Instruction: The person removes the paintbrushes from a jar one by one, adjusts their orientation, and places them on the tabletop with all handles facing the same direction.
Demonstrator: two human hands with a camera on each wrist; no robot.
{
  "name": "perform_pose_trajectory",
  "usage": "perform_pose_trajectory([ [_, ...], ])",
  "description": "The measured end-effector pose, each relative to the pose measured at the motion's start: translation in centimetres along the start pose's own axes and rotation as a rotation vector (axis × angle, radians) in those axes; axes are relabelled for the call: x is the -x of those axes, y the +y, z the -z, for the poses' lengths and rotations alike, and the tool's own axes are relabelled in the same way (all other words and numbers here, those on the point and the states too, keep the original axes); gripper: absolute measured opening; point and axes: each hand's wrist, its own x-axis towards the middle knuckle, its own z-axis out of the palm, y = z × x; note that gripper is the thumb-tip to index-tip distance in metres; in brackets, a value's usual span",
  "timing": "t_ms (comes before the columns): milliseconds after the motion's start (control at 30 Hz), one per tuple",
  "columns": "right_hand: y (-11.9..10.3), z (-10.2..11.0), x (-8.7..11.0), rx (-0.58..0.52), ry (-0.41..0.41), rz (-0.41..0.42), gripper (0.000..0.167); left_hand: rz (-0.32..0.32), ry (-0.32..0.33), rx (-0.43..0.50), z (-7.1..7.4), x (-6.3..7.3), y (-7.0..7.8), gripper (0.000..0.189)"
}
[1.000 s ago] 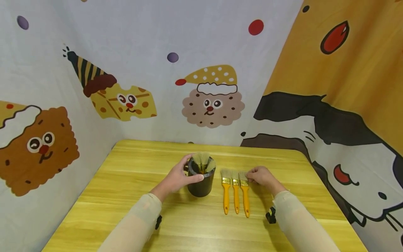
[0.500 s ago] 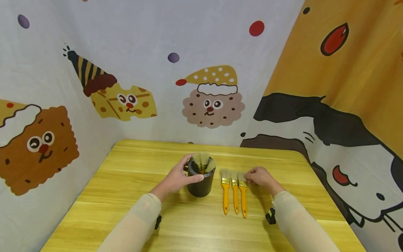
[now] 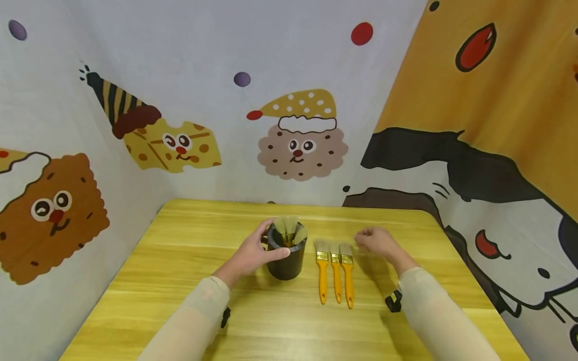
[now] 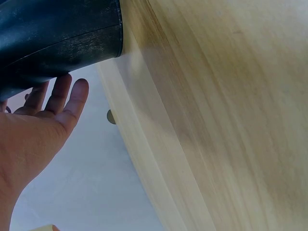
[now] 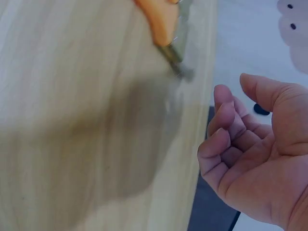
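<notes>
My left hand (image 3: 257, 253) grips a black cup (image 3: 286, 264), thumb at its front rim and fingers behind. Several brush heads (image 3: 289, 230) with pale bristles stick up out of it. In the left wrist view, fingertips touch the side of the dark cup (image 4: 62, 36). Right of the cup, three paintbrushes lie side by side, bristles away from me: a left paintbrush (image 3: 322, 276), a middle paintbrush (image 3: 336, 278) and a right paintbrush (image 3: 347, 278). My right hand (image 3: 379, 242) is just right of their bristles, apart from them, its loosely bent fingers holding nothing in the right wrist view.
The brushes and cup are on a wooden table (image 3: 180, 301). Its far edge meets a white cloth wall (image 3: 198, 75) printed with cartoon figures. A yellow cloth (image 3: 433, 100) hangs at the right. Small black devices sit at both wrists.
The right paintbrush has shifted left, closer to the middle one. My right hand has since let go of its bristles and lifted away. My left hand keeps its grip on the cup.
</notes>
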Motion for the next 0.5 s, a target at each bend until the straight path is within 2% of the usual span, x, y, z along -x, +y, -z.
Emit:
perform_pose_trajectory([
  [233,-3.0,-0.8,-0.2,-0.001,-0.05,0.065,0.045,-0.007,-0.006,0.011,0.1,0.0,-0.1,0.091],
  [500,-7.1,-2.9,0.6,-0.065,-0.185,0.227,0.04,-0.013,-0.008,0.018,0.0,-0.2,-0.2,0.091],
])
